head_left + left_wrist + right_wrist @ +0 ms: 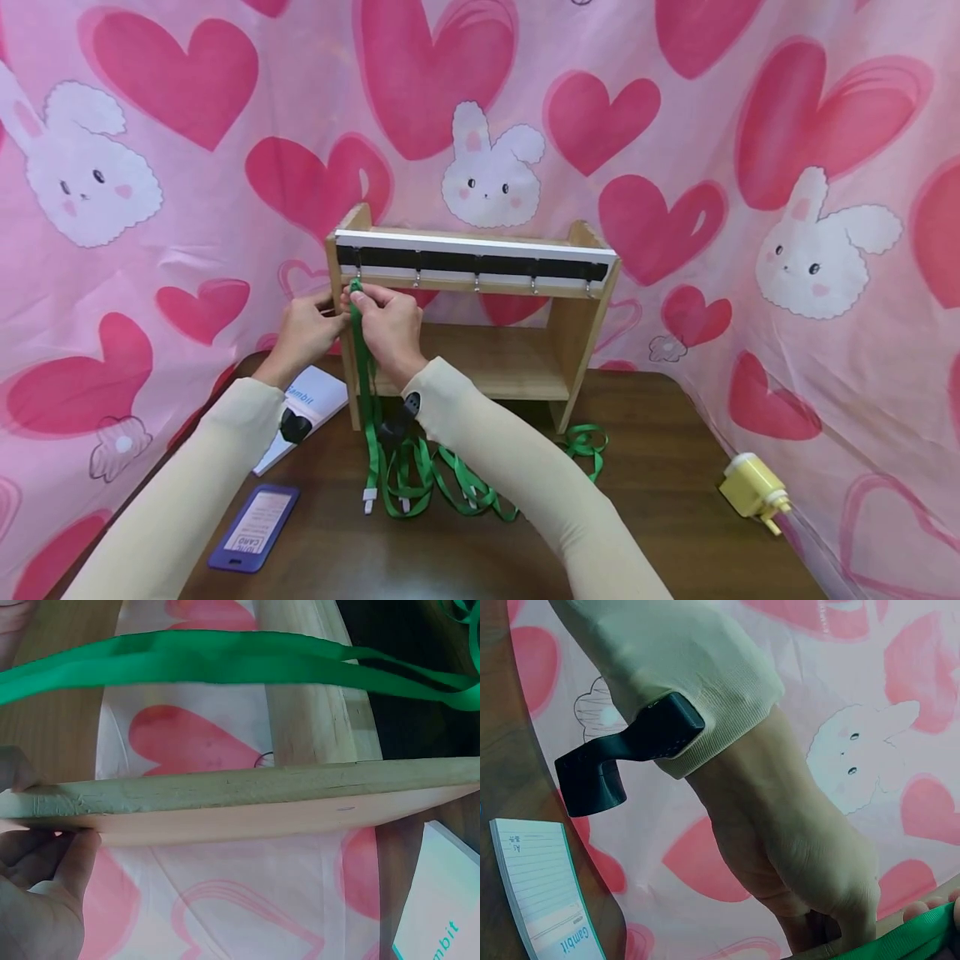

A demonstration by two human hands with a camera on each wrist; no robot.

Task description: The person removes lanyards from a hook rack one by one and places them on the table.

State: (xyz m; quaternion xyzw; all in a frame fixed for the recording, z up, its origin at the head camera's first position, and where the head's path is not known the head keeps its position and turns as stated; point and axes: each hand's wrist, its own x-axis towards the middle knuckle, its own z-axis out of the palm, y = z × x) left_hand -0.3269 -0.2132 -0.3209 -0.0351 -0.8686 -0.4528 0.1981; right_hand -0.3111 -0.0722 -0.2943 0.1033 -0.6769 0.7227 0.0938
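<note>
A green lanyard (363,358) hangs at the leftmost metal hook (358,271) on the front rail of a small wooden shelf (510,354). My right hand (392,325) pinches its upper end between thumb and fingers, just below the hook. My left hand (306,332) grips the front edge of the shelf's left side panel (225,784), thumb and fingers on opposite sides of the board. In the right wrist view the left hand (810,862) is seen from behind, its fingertips partly hidden. Whether the lanyard's end is on the hook cannot be told.
More green lanyards (472,483) with white clips lie tangled before the shelf. Several hooks line the rail to the right. A notepad (318,396) lies left of the shelf, a blue card holder (255,531) nearer. A yellow bottle-like object (752,487) is at the right edge.
</note>
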